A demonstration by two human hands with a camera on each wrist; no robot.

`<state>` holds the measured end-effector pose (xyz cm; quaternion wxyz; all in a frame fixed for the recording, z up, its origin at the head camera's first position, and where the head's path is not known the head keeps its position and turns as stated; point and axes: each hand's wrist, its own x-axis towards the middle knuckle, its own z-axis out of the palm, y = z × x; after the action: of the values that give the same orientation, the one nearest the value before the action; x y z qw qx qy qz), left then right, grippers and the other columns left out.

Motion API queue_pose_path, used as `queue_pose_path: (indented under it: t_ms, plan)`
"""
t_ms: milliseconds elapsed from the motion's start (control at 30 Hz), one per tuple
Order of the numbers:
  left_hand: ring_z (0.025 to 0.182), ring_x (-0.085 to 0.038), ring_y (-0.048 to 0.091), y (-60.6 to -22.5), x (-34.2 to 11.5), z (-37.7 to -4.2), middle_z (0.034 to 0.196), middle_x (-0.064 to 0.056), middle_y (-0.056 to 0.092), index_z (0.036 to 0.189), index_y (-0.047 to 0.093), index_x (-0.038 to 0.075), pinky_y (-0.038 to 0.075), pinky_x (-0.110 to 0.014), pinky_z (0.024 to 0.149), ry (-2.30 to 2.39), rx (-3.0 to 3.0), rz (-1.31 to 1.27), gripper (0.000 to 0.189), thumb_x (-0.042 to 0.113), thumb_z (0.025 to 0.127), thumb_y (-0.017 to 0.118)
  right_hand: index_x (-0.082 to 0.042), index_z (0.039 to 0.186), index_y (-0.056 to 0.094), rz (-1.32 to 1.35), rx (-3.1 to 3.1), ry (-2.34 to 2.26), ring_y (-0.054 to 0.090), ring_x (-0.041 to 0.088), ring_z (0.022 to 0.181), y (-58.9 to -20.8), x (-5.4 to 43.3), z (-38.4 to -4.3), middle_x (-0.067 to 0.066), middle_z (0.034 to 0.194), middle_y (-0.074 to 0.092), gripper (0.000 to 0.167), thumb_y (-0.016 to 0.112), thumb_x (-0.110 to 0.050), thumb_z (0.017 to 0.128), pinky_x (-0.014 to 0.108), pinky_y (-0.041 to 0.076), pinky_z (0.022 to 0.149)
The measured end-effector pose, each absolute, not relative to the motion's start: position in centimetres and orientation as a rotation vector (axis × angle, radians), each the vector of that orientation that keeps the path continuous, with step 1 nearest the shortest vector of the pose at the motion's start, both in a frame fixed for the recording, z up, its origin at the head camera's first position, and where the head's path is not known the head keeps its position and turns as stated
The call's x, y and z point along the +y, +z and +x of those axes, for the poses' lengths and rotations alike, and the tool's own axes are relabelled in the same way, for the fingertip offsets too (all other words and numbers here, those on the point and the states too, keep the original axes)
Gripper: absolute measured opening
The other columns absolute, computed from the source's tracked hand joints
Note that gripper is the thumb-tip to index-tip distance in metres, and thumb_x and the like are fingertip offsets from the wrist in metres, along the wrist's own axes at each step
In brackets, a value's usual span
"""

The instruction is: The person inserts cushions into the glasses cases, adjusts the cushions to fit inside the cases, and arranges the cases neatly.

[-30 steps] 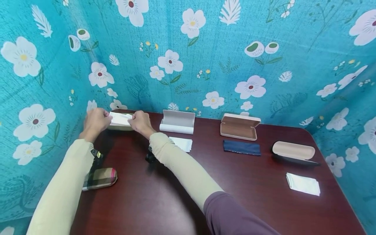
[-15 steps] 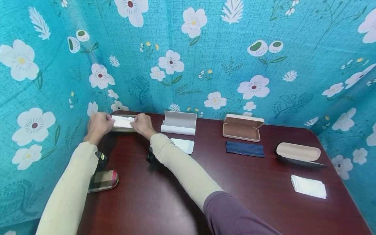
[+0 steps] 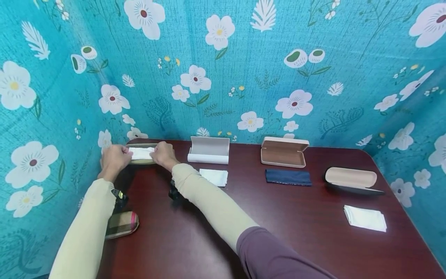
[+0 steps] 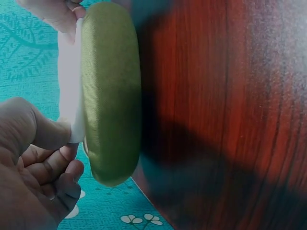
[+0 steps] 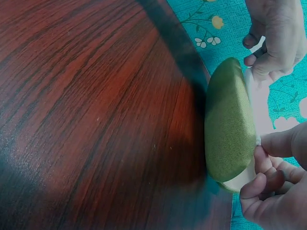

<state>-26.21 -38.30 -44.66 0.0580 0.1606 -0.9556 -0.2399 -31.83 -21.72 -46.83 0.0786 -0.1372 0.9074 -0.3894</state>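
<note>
My left hand (image 3: 115,159) pinches one end of a folded white cloth (image 3: 141,153) between thumb and fingers. The other end is pinched by my right hand (image 3: 163,155). Stretched between them, the cloth lies right at the opening of an olive-green glasses case (image 4: 114,96), whose curved outer wall faces both wrist cameras. In the right wrist view, pale lining (image 5: 240,179) shows at the near end of the case. The case stands at the back left of the table, close to the curtain.
Three opened glasses cases stand rightward: white (image 3: 208,159), brown-lined (image 3: 283,158) and black (image 3: 352,190). In front of them lie a white cloth (image 3: 214,177), a navy cloth (image 3: 288,177) and another white cloth (image 3: 365,218). A plaid case (image 3: 122,224) sits by my left forearm. Floral curtain surrounds the table.
Both hands have lowered the white cloth toward the green case's opening, so more of the case's back rim shows behind it. The head view has shifted slightly.
</note>
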Motion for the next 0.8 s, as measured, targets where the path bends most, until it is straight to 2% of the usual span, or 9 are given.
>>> queue_pose_path:
  t_ms: [167,500,667,800]
  plan:
    - [0.087,-0.040,0.059,-44.89,-38.36,-26.31,0.092,-0.026,0.068,0.100,0.070,-0.007,0.045,-0.046,0.068,-0.733,-2.901,0.509,0.030,0.020,0.099,0.058,-0.015,0.048,0.042,-0.404,2.705,-1.160,0.032,0.008,0.044,-46.97,-21.77,-31.99,-0.005,0.045,0.033,0.054,0.070,-0.021,0.094,0.021,0.029,0.044]
    - [0.069,-0.030,0.054,-45.41,-38.38,-26.72,0.061,-0.008,0.054,0.075,0.063,0.002,0.037,-0.038,0.060,-0.690,-2.906,0.544,0.029,0.020,0.096,0.055,-0.014,0.049,0.038,-0.364,2.673,-1.139,0.025,0.008,0.041,-47.61,-21.83,-32.10,-0.004,0.046,0.029,0.055,0.069,-0.018,0.093,0.023,0.027,0.044]
    - [0.061,-0.027,0.051,-45.42,-38.36,-27.03,0.056,-0.006,0.048,0.068,0.057,0.004,0.035,-0.037,0.056,-0.673,-2.898,0.545,0.030,0.019,0.095,0.053,-0.014,0.048,0.038,-0.354,2.661,-1.149,0.022,0.008,0.041,-47.75,-21.90,-32.12,-0.004,0.046,0.029,0.055,0.070,-0.018,0.093,0.023,0.026,0.042]
    - [0.060,-0.027,0.050,-45.46,-38.58,-26.97,0.055,-0.006,0.048,0.067,0.057,0.004,0.035,-0.037,0.055,-0.673,-2.898,0.551,0.031,0.018,0.095,0.053,-0.014,0.048,0.040,-0.346,2.635,-1.149,0.025,0.009,0.041,-47.75,-22.12,-31.94,-0.004,0.045,0.031,0.054,0.070,-0.019,0.092,0.023,0.027,0.043]
